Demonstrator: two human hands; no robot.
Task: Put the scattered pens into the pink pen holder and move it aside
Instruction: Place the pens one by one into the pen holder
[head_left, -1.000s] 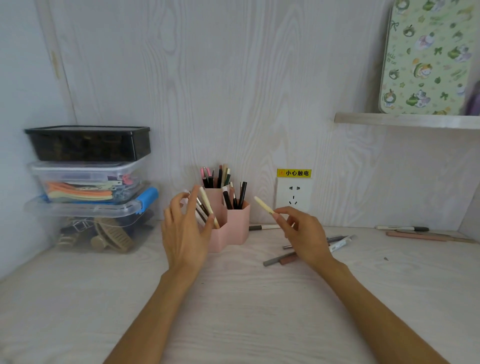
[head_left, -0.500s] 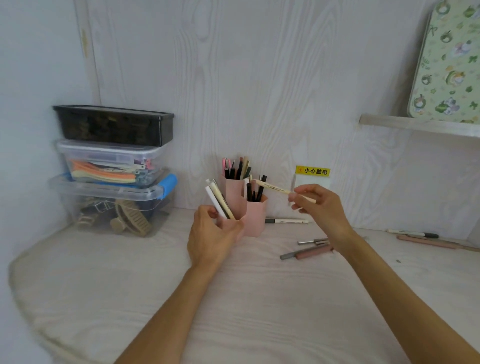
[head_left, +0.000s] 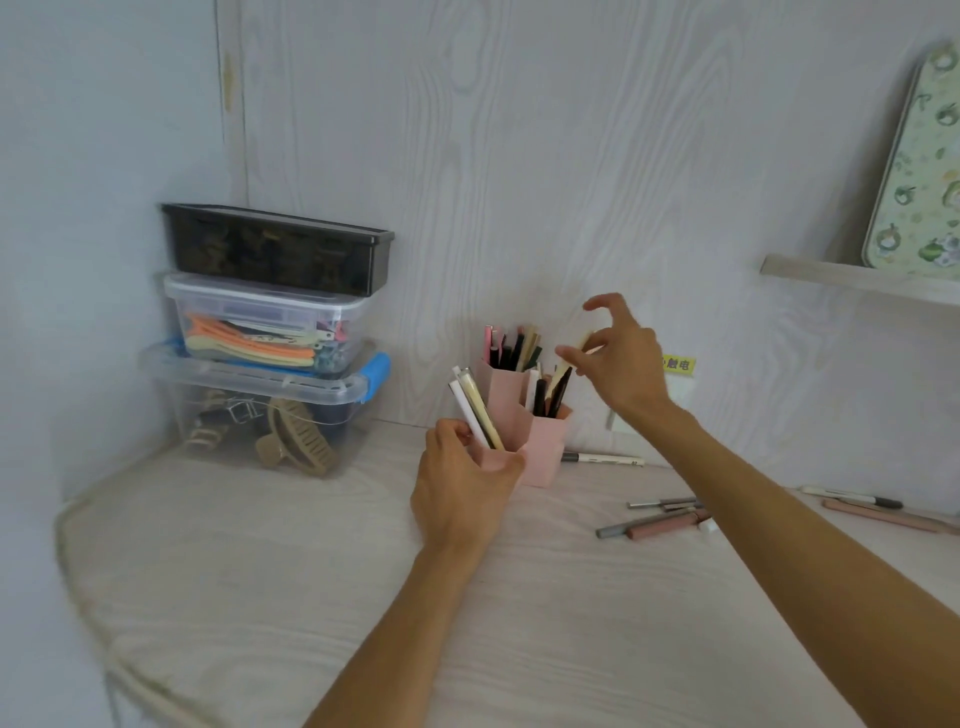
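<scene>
Tipping from near-level half a second ago, the cream pen (head_left: 586, 340) now slants into the right cup of the pink pen holder (head_left: 545, 447). The right hand (head_left: 623, 364) is above it, fingers spread; grip on the pen unclear. The left hand (head_left: 467, 488) grips the front cup. Loose pens (head_left: 649, 526) lie to the right, stacked boxes (head_left: 270, 338) in the back-left corner. The holder has three cups, near the tabletop (head_left: 311, 597) back edge.

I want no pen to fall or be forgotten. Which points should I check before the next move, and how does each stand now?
1. Pink pen holder upright: ok.
2. Left hand grips its front compartment: ok.
3. Cream pen tip inside holder: ok.
4. Right hand clear of that pen: cannot tell.
5. Desk free of pens: not ok; grey pen, pink pen, white marker lie out.
</scene>
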